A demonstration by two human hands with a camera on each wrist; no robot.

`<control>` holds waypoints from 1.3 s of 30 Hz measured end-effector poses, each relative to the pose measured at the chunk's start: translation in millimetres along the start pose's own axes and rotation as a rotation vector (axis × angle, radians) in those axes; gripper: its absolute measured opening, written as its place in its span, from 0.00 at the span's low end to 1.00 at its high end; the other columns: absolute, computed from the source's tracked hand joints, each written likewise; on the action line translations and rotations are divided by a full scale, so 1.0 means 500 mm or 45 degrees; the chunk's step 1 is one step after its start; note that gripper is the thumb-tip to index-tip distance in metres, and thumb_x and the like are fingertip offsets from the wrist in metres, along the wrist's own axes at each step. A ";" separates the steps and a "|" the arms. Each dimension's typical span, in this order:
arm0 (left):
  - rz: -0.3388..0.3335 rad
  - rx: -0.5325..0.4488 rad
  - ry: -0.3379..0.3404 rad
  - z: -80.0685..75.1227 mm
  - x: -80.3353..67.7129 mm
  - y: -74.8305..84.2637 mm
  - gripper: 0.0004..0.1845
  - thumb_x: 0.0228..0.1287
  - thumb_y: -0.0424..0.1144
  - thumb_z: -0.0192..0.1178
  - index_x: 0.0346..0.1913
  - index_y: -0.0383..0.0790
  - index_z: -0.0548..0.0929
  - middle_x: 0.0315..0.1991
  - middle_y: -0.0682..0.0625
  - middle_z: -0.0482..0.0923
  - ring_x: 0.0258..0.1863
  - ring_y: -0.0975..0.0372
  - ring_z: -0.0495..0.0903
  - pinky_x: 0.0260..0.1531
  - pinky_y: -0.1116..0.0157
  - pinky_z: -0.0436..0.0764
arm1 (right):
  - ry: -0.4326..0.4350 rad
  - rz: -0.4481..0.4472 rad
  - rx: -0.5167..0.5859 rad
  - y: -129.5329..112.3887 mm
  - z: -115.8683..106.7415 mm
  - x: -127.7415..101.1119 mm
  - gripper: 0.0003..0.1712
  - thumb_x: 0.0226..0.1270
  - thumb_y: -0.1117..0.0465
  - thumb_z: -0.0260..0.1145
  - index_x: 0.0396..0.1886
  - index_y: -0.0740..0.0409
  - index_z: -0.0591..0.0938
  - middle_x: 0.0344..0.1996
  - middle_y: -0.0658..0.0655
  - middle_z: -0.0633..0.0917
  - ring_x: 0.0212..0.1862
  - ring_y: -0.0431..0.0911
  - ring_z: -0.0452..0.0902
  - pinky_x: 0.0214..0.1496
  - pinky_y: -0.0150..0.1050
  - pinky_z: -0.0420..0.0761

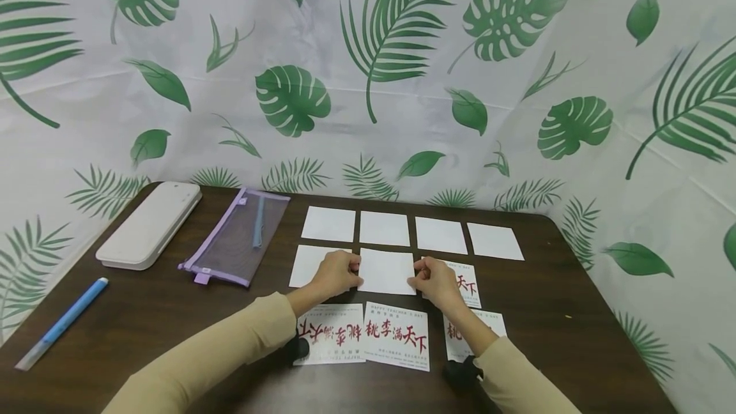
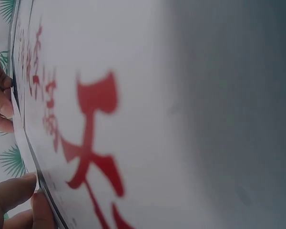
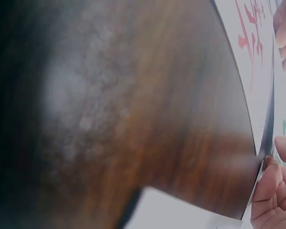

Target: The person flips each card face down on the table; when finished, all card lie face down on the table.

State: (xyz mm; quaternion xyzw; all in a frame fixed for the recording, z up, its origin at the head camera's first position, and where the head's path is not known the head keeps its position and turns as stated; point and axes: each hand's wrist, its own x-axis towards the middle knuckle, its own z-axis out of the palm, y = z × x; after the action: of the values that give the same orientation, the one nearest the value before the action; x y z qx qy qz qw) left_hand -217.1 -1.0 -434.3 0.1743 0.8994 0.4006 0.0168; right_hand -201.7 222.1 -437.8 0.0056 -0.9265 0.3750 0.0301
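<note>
A blank white card (image 1: 386,271) is held by its two side edges in the middle of the table. My left hand (image 1: 336,273) pinches its left edge between thumb and fingers; my right hand (image 1: 437,281) pinches the right edge. Under the left hand lies another white card (image 1: 307,265). Partly behind the right hand is a card with red lettering (image 1: 468,286). Closer to me lie more lettered cards, one on the left (image 1: 333,337), one in the middle (image 1: 397,340), and one on the right (image 1: 489,324) partly covered by the right forearm.
Several blank white cards (image 1: 384,229) form a row at the back. Leftward are a purple-edged mesh zip pouch (image 1: 230,254) with a blue strip-like item, a white case (image 1: 149,225) and a blue pen (image 1: 63,323). A leaf-patterned cloth (image 1: 402,114) hangs behind the table.
</note>
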 end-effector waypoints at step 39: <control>-0.080 -0.230 -0.343 0.130 0.111 0.148 0.38 0.47 0.31 0.72 0.64 0.32 0.69 0.28 0.50 0.78 0.20 0.66 0.75 0.23 0.73 0.75 | -0.022 0.173 0.025 0.167 -0.176 0.008 0.24 0.55 0.69 0.69 0.52 0.70 0.75 0.25 0.56 0.77 0.26 0.44 0.71 0.28 0.34 0.76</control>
State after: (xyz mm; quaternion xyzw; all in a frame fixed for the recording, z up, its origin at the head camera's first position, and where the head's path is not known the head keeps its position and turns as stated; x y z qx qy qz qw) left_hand -235.8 109.2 -418.6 0.1961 0.8544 0.4520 0.1651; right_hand -203.7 343.3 -432.4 -0.0539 -0.9213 0.3851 -0.0034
